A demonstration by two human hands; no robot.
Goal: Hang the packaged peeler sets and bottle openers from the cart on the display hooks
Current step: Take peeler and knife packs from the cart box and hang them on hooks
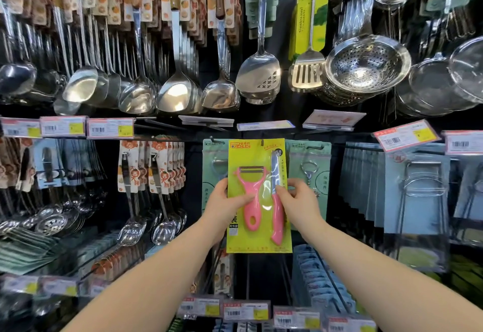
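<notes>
On a dark shop display wall (300,107) crowded with hanging steel ladles (172,88), both hands, left hand (226,201) and right hand (300,201), pinch the yellow carded pink peeler set (258,195) upright between pale green bottle-opener cards (311,172)

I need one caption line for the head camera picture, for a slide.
Both hands, left hand and right hand, hold a yellow peeler set card up against the store's display hooks.

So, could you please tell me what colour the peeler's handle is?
Pink, on a yellow-green card; the peeler shows best in the head view.
</notes>
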